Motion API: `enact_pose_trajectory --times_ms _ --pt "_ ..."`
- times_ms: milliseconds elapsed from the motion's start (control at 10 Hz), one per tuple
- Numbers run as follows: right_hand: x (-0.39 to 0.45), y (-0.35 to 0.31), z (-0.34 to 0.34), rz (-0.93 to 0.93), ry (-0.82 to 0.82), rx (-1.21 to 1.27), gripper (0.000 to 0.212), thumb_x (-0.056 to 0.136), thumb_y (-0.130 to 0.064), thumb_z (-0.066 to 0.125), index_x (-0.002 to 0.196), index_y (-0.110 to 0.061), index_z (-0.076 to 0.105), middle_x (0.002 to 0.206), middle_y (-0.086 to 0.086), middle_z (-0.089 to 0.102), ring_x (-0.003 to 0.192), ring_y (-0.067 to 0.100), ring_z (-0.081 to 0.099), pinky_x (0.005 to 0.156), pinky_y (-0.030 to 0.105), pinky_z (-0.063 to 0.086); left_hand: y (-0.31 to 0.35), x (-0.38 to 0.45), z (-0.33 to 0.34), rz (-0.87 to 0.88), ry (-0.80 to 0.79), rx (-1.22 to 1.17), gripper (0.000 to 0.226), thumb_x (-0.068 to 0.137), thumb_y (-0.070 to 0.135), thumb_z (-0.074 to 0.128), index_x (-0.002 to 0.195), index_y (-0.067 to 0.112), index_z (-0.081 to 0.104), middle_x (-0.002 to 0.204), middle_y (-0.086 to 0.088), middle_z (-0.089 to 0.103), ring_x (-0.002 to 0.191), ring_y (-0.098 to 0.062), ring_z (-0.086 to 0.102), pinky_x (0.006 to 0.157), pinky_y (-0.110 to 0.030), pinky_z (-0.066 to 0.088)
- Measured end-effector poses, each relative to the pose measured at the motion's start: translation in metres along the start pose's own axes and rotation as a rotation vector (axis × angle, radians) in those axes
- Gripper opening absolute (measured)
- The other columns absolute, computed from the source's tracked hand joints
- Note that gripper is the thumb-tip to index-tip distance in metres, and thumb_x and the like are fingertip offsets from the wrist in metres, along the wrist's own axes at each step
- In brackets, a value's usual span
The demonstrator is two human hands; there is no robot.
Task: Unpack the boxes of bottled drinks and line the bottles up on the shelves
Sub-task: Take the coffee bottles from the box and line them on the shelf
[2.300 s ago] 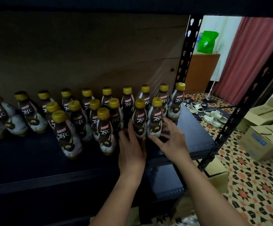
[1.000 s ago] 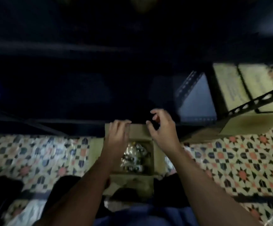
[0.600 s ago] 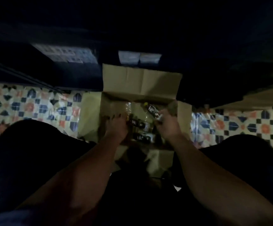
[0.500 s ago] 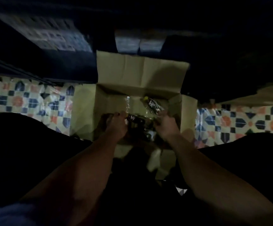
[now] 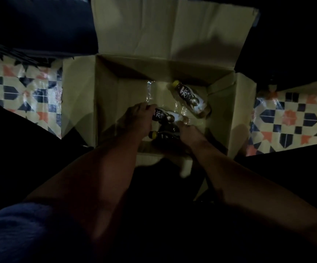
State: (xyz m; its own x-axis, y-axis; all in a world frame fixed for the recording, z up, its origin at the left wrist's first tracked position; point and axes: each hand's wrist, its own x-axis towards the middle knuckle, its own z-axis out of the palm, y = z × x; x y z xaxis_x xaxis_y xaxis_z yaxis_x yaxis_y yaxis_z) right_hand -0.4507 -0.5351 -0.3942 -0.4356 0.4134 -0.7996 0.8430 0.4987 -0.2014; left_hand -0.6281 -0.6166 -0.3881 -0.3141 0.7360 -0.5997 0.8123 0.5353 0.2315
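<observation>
Head view: the unpacking step is in hand, both hands down in the open cardboard box [image 5: 172, 73]. The left hand [image 5: 140, 118] grips the cap end of a lying coffee bottle [image 5: 166, 116]; the right hand [image 5: 187, 130] touches its base, grip unclear. Its long axis runs 9-to-3, cap toward 9. Another bottle [image 5: 190, 99] lies at 2, cap toward 11. The next move likely calls for lifting it upright.
</observation>
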Motion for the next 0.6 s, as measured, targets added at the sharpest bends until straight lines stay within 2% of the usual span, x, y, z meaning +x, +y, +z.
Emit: enact_pose_trajectory --times_ms 100,200,300,400,500,600 --pt "0.011 0.001 0.016 -0.09 -0.045 -0.085 0.043 0.106 -0.033 0.036 0.148 -0.023 0.034 0.14 0.028 0.049 0.127 0.044 0.051 0.105 0.052 0.043 0.0 0.009 -0.001 -0.006 -0.008 -0.035 0.067 0.09 0.005 0.065 0.15 0.02 0.04 0.153 -0.008 0.043 0.143 -0.031 0.037 0.118 -0.042 0.028" --pt "0.012 0.004 0.013 -0.045 -0.105 -0.002 0.059 0.103 -0.032 0.047 0.155 -0.032 0.019 0.146 0.029 0.04 0.133 0.047 0.043 0.109 0.052 0.039 0.002 0.01 -0.004 0.049 -0.009 -0.008 0.061 0.092 0.014 0.068 0.147 0.018 0.042 0.15 -0.009 0.046 0.137 -0.032 0.042 0.112 -0.042 0.032" --pt "0.012 0.008 0.008 -0.095 -0.116 -0.015 0.071 0.097 -0.039 0.061 0.157 -0.027 0.025 0.148 0.025 0.042 0.133 0.045 0.045 0.109 0.044 0.04 -0.006 0.012 -0.006 0.076 -0.068 0.015 0.063 0.093 0.028 0.07 0.15 0.029 0.043 0.149 -0.01 0.045 0.137 -0.033 0.041 0.112 -0.043 0.031" --pt "0.009 0.009 0.009 -0.09 -0.113 -0.019 0.08 0.094 -0.031 0.066 0.158 -0.031 0.018 0.142 0.02 0.048 0.128 0.042 0.049 0.103 0.04 0.042 -0.023 0.014 -0.004 0.072 -0.124 -0.052 0.063 0.093 0.039 0.069 0.15 0.034 0.045 0.142 -0.012 0.048 0.134 -0.036 0.043 0.113 -0.044 0.034" --pt "0.006 0.008 0.004 -0.111 -0.133 -0.066 0.077 0.093 -0.033 0.064 0.156 -0.032 0.02 0.146 0.02 0.044 0.132 0.042 0.044 0.109 0.051 0.039 -0.043 0.01 -0.001 0.023 -0.121 -0.15 0.063 0.093 0.044 0.069 0.15 0.03 0.046 0.142 -0.014 0.048 0.133 -0.036 0.045 0.112 -0.045 0.038" --pt "0.009 0.01 0.003 -0.119 -0.096 -0.042 0.06 0.098 -0.031 0.056 0.153 -0.027 0.032 0.145 0.017 0.048 0.133 0.038 0.044 0.111 0.049 0.038 -0.057 0.002 -0.001 -0.034 -0.06 -0.269 0.061 0.093 0.036 0.07 0.148 0.018 0.05 0.143 -0.015 0.05 0.132 -0.035 0.046 0.111 -0.039 0.037"
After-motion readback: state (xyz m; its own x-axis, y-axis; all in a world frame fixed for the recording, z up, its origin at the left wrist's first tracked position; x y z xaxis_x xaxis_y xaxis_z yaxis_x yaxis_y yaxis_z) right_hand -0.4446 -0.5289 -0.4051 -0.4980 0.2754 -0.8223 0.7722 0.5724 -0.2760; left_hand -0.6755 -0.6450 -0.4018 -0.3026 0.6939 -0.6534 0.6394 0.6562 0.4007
